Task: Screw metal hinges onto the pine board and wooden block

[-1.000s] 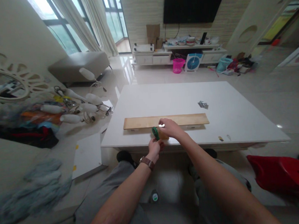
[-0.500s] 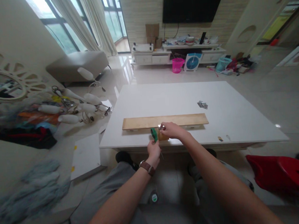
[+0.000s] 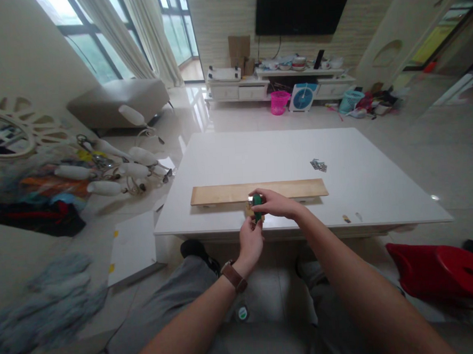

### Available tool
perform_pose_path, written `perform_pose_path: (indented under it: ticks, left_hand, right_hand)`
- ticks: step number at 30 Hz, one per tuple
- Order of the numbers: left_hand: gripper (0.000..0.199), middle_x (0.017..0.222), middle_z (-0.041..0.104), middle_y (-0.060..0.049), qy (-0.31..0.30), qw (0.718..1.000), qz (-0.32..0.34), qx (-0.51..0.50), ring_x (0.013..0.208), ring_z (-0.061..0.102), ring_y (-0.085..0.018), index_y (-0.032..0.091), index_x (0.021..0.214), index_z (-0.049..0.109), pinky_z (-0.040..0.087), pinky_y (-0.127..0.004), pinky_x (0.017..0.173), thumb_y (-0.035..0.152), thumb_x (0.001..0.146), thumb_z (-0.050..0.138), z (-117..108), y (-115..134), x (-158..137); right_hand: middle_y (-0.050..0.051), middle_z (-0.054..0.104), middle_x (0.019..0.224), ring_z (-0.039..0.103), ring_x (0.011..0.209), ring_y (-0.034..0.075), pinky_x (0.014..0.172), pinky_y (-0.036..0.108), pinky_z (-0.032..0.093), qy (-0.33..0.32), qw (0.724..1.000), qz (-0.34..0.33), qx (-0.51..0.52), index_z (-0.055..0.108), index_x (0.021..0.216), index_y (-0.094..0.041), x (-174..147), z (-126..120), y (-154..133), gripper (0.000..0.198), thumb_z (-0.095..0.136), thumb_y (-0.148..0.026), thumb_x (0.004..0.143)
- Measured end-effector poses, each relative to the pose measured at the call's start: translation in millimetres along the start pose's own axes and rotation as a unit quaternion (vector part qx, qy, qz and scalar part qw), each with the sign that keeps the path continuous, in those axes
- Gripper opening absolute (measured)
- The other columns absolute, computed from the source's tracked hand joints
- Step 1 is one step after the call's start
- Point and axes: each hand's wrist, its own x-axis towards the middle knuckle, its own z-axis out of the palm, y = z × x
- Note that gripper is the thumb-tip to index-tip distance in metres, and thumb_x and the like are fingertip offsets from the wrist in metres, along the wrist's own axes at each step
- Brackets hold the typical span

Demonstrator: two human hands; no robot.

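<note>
What looks like a green-handled screwdriver (image 3: 257,206) stands close in front of the long pale wooden board (image 3: 221,194). My right hand (image 3: 276,204) is closed around its upper part, beside a small shiny metal piece (image 3: 250,199) at the board's front edge. Below it, my left hand (image 3: 251,239) is closed with its fingertips at the tool's lower end. A small tan wooden block (image 3: 248,211) is partly hidden behind the fingers. The board lies lengthwise, raised slightly on white supports on the white table (image 3: 259,154).
Several metal brackets (image 3: 318,165) lie in a pile on the table's right side. Two small items, one a tan-and-dark piece (image 3: 346,219), lie near the front edge. A red stool (image 3: 446,271) stands at right, a white panel (image 3: 132,250) at left.
The green-handled screwdriver and my left hand have moved right and the tool now stands more upright. My right hand has come around the handle. The board stays in place.
</note>
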Motion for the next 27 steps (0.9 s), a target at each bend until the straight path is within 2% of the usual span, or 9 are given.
perform_pose_path:
  ticks: [3, 5, 8, 10, 12, 14, 17, 22, 27]
  left_hand:
    - [0.018, 0.067, 0.057, 0.003, -0.024, 0.998, 0.054, 0.015, 0.057, 0.053, -0.015, 0.018, 0.102, 0.066, 0.04, -0.027, 0.057, 0.036, 0.095, 0.066, -5, -1, 3]
    - [0.022, 0.076, 0.064, 0.0, -0.005, 0.997, 0.07, 0.03, 0.069, 0.061, -0.017, 0.018, 0.108, 0.065, 0.046, -0.028, 0.066, 0.032, 0.092, 0.07, -11, -4, 9]
    - [0.039, 0.112, 0.074, -0.013, 0.054, 0.998, 0.004, 0.031, 0.098, 0.07, -0.022, 0.015, 0.119, 0.059, 0.052, -0.032, 0.089, 0.016, 0.083, 0.073, -18, -13, 25]
    - [0.045, 0.136, 0.069, -0.021, 0.065, 0.997, -0.039, 0.023, 0.122, 0.068, -0.027, 0.014, 0.125, 0.057, 0.049, -0.035, 0.105, 0.015, 0.082, 0.073, -21, -18, 36]
    - [0.05, 0.142, 0.067, -0.023, 0.04, 0.997, -0.068, 0.015, 0.131, 0.065, -0.029, 0.015, 0.129, 0.055, 0.045, -0.038, 0.111, 0.018, 0.082, 0.073, -22, -23, 42]
    - [0.054, 0.141, 0.069, -0.021, 0.021, 0.996, -0.081, 0.008, 0.128, 0.066, -0.029, 0.015, 0.132, 0.054, 0.045, -0.038, 0.11, 0.02, 0.082, 0.074, -22, -25, 44]
    - [0.054, 0.13, 0.074, -0.016, 0.035, 0.994, -0.102, -0.015, 0.117, 0.07, -0.026, 0.017, 0.131, 0.056, 0.048, -0.035, 0.1, 0.022, 0.081, 0.075, -20, -24, 41]
    - [0.038, 0.108, 0.075, -0.01, 0.044, 0.991, -0.102, -0.07, 0.093, 0.068, -0.02, 0.016, 0.116, 0.065, 0.047, -0.029, 0.077, 0.025, 0.081, 0.074, -18, -17, 30]
    - [0.036, 0.103, 0.074, -0.007, 0.033, 0.988, -0.104, -0.108, 0.091, 0.067, -0.018, 0.016, 0.113, 0.067, 0.047, -0.027, 0.073, 0.022, 0.078, 0.071, -14, -10, 20]
  right_hand:
    - [-0.003, 0.068, 0.085, 0.069, 0.079, 0.017, 0.072, 0.031, 0.059, 0.025, 0.996, -0.03, 0.086, 0.06, 0.119, -0.023, -2, 0, 2, 0.038, 0.074, -0.028, 0.084]
    - [-0.004, 0.064, 0.084, 0.067, 0.079, 0.018, 0.073, 0.033, 0.058, 0.123, 0.987, -0.057, 0.09, 0.058, 0.113, -0.025, -1, -2, 3, 0.034, 0.073, -0.035, 0.084]
    - [-0.003, 0.062, 0.087, 0.066, 0.08, 0.02, 0.078, 0.038, 0.058, 0.295, 0.949, -0.09, 0.06, 0.055, 0.113, -0.027, -1, -7, 3, 0.035, 0.07, -0.045, 0.087]
    - [-0.002, 0.064, 0.087, 0.067, 0.08, 0.02, 0.079, 0.04, 0.057, 0.353, 0.927, -0.111, 0.058, 0.054, 0.118, -0.027, -1, -9, 2, 0.039, 0.069, -0.049, 0.088]
    - [-0.001, 0.066, 0.089, 0.068, 0.08, 0.021, 0.075, 0.038, 0.058, 0.374, 0.915, -0.134, 0.068, 0.054, 0.12, -0.027, -2, -8, -2, 0.042, 0.068, -0.05, 0.088]
    - [0.002, 0.071, 0.093, 0.071, 0.082, 0.021, 0.069, 0.035, 0.059, 0.38, 0.907, -0.157, 0.084, 0.053, 0.121, -0.026, -2, -6, -6, 0.042, 0.067, -0.05, 0.089]
    - [0.006, 0.076, 0.1, 0.074, 0.088, 0.022, 0.071, 0.035, 0.062, 0.384, 0.901, -0.182, 0.089, 0.052, 0.123, -0.025, -3, -2, -12, 0.041, 0.066, -0.048, 0.091]
    - [0.007, 0.078, 0.105, 0.077, 0.098, 0.023, 0.077, 0.035, 0.065, 0.389, 0.9, -0.179, 0.082, 0.051, 0.126, -0.026, -3, 1, -15, 0.038, 0.064, -0.044, 0.095]
    - [0.006, 0.078, 0.105, 0.077, 0.1, 0.023, 0.076, 0.035, 0.066, 0.376, 0.904, -0.187, 0.08, 0.05, 0.126, -0.027, 1, 4, -14, 0.039, 0.064, -0.047, 0.095]
